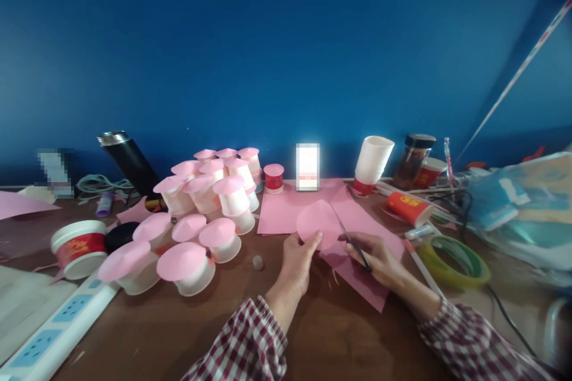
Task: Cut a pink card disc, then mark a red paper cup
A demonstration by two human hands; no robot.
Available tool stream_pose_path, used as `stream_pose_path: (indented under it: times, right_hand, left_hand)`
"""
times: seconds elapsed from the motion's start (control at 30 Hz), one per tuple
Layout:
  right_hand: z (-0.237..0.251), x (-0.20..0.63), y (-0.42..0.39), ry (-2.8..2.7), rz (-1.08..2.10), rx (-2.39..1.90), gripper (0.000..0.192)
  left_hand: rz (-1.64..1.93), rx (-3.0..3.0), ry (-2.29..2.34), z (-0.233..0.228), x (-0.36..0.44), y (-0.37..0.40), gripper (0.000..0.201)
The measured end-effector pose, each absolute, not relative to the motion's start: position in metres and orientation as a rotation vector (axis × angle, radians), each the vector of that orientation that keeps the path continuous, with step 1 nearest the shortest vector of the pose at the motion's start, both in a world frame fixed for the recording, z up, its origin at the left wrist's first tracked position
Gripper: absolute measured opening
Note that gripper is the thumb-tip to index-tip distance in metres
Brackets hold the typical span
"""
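My left hand point(298, 256) pinches the lower left edge of a round pink paper disc point(316, 223). In my right hand point(373, 259) is a pair of scissors point(356, 245), its blades pointing up and left along the disc's right edge. Whether the blades are apart I cannot make out. Beneath both hands lie larger sheets of pink paper point(281, 214). To the left stand several white paper cups point(233, 203) topped with shallow pink paper cones point(181, 261). A small red cup point(273, 180) with a pink top sits behind the disc.
A power strip point(58, 330), a red and white paper tub point(80, 250) and a black flask point(127, 158) are at left. On the right are stacked white cups point(374, 158), a jar point(413, 161), a tipped red cup point(409, 208), a tape roll point(453, 262) and a plastic bag point(527, 208).
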State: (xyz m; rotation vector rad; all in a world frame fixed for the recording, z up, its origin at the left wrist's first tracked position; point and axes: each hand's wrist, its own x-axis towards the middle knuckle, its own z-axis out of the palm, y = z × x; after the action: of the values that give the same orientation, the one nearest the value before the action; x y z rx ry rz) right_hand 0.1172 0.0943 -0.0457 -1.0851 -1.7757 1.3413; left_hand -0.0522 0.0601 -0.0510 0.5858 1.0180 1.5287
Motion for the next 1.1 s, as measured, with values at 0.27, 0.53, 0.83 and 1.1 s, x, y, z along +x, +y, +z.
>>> stream_pose_path:
  times: [0.27, 0.53, 0.83, 1.1]
  right_hand:
    - [-0.0429, 0.1159, 0.0932, -1.805, 1.303, -1.116, 0.048]
    - [-0.0413, 0.1138, 0.0917, -1.817, 1.278, -1.134, 0.051]
    - [-0.0377, 0.1114, 0.0897, -1.762, 1.338, -1.15, 0.057]
    - [-0.0373, 0.1144, 0.0911, -1.756, 1.39, -1.136, 0.055]
  left_hand:
    - [1.537, 0.562, 1.022, -0.0511, -0.0523, 0.0613, 0.032]
    - [1.552, 0.548, 1.044, -0.051, -0.0527, 0.0606, 0.032]
    - [1.529, 0.58, 1.042, -0.0519, -0.0531, 0.0602, 0.034]
    - [1.526, 0.63, 1.075, -0.056, -0.0538, 0.0617, 0.036]
